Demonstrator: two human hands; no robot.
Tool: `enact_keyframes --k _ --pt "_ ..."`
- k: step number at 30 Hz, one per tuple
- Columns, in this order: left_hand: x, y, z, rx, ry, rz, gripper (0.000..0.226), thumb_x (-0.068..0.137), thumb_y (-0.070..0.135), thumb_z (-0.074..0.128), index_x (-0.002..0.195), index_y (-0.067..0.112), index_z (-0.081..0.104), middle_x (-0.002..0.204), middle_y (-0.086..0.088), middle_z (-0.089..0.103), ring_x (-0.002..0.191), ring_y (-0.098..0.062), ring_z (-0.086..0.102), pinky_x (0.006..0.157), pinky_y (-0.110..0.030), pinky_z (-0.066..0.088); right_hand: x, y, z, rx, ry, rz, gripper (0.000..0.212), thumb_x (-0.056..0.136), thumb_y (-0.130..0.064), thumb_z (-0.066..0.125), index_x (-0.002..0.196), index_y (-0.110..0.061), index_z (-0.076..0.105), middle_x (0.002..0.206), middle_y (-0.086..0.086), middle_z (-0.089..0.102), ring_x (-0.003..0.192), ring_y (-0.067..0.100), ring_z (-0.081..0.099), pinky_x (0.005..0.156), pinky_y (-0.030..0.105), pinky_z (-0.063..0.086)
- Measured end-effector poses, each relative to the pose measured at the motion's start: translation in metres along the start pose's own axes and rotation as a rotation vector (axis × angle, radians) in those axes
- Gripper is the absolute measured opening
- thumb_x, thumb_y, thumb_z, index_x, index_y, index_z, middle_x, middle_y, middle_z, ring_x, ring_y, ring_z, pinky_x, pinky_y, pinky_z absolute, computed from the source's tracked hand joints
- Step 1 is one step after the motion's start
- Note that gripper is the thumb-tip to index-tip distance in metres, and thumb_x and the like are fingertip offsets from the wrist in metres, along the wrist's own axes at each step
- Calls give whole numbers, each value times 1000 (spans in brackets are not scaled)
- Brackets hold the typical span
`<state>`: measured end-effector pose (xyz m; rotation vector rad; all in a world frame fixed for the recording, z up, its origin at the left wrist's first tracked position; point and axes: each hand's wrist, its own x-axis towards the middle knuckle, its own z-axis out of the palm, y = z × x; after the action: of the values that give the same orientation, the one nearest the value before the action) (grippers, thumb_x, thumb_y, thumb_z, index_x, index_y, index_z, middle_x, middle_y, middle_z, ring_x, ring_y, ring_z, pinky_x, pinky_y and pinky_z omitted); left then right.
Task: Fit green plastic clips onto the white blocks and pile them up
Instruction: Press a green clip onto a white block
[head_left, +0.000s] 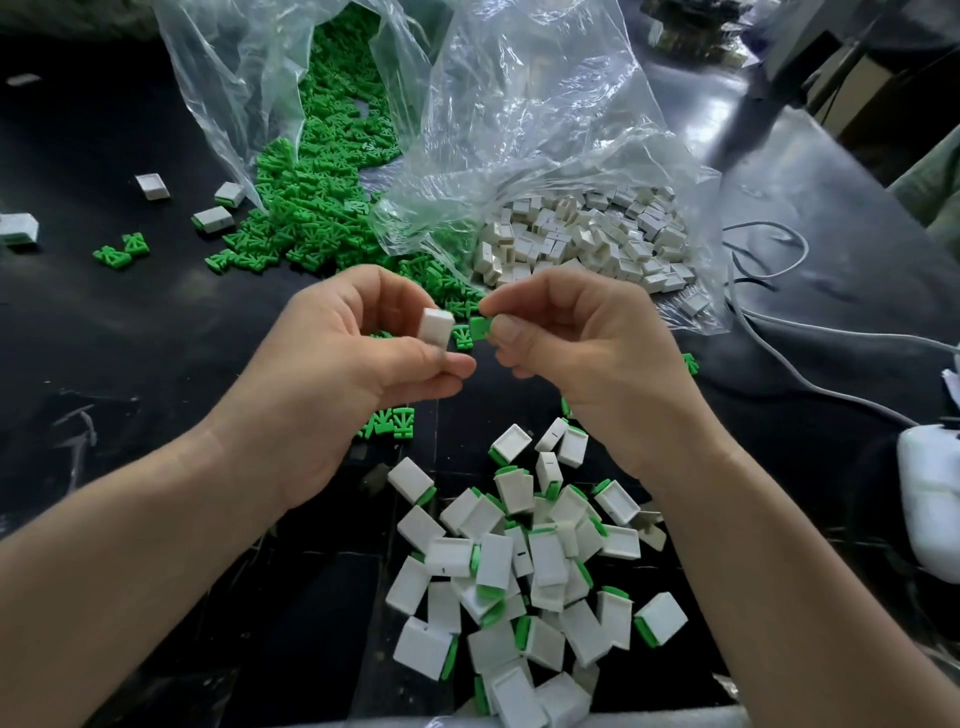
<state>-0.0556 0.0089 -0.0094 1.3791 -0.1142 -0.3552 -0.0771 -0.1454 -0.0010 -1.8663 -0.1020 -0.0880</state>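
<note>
Black worktop beneath everything, scuffed. At the far side, 2 clear bags slumped open: clip bag to the left, spilling green clips toward the middle; block bag to the right, full of bare white blocks. Close to the body, pile of finished blocks, each with a green edge showing. Off to the right, grey cable and a white device.

Raised above the worktop, between bags and pile:

- Left hand pinching 1 block between thumb below and fingertips behind, other fingers curled in.
- Right hand pinching 1 clip at the tips of thumb and forefinger, remaining fingers folded under.

Clip just right of block, level with it, parted by a narrow gap, not yet touching. Block's long axis near upright, tipped slightly rightward at the top. Open end probably turned toward the clip, though not readable from this angle. Flat green face of the clip toward the camera.

Both hands equally near the meeting point, knuckles outward, wrists lifted, forearms converging from the lower corners.

Judged step: lining up before the fit. Needed next: a short sideways closing of the gap, clip pressed leftward into the block, block braced against the push. Likely snag: clip meeting the block askew and skidding off its edge.
</note>
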Motion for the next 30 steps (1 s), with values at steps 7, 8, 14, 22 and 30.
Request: enact_keyframes --k 7,8,14,22,30 --pt "2 0 -3 63 9 -7 18 75 -6 61 77 12 63 64 0 67 63 -16 69 59 -24 57 0 0 2 -8 1 -2 21 82 -1 63 77 -21 65 69 -3 63 65 10 58 64 22 51" --pt "2 -1 -4 50 11 -16 15 72 -2 63 78 12 61 65 0 68 63 -16 70 58 -24 57 -1 0 2 -6 2 -5 21 82 0 63 77 -21 65 69 -3 63 65 10 58 64 22 50" --pt "2 1 -4 3 -23 -59 19 63 15 62 80 11 56 68 -3 71 63 -17 70 51 -22 55 -1 1 5 -19 25 -26 22 81 0 63 76 -22 64 70 -3 64 64 10 59 65 23 51" --pt "-1 -3 -1 133 -73 -20 27 59 21 65 83 10 62 74 -9 73 69 -17 71 58 -24 57 -1 2 5 -10 4 -16 20 81 0 64 79 -19 65 69 -5 65 62 1 60 60 15 47" --pt "2 -3 -5 196 -25 41 19 54 21 70 69 11 68 57 -4 67 51 -12 63 50 -20 54 -2 5 5 -258 -78 28 21 89 -19 55 69 -22 57 64 -1 61 64 17 59 64 34 52"
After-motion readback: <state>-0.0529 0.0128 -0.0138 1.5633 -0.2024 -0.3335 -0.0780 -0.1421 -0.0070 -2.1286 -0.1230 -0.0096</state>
